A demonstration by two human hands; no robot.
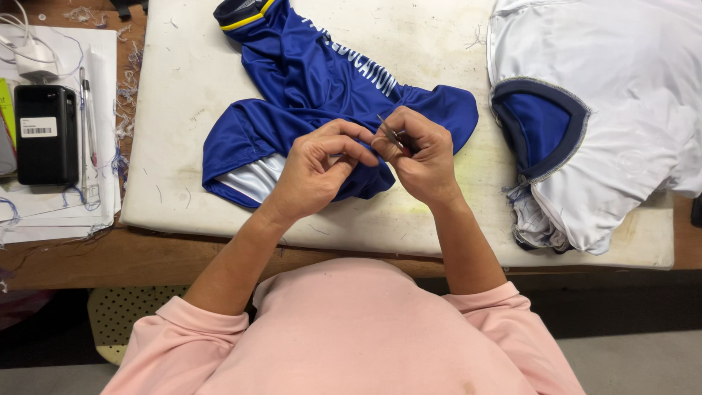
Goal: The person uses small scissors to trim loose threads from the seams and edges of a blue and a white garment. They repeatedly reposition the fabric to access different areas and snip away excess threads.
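**Two hands, one blue shirt, one small snipper**

Here, a black phone (47, 134) lies at 9 o'clock on a sheet of white paper (99, 66). It has one small white sticker with black stripes on it, shaped like a box. One white charger (35, 58) sits just above the phone, and one pen (88, 124) lies just beside it. Bits of loose thread (126, 95) are scattered near the paper.

In the middle is one big white pad (190, 88) on a brown wooden table (110, 256). One shiny blue sports shirt (307, 80) lies on the pad. It has white letters across it and a yellow stripe at 12 o'clock. At 3 o'clock sits one pile of white shirts (621, 110) with a dark blue neck patch on top.

The left hand (314, 172) pinches a fold of the blue shirt, fingers curled in close. The right hand (424, 157) has its fingers tight around a small metal thread snipper (391, 133), tip pointing to 11 o'clock. The two hands touch each other over the shirt's bottom edge. Both sleeves are pink.
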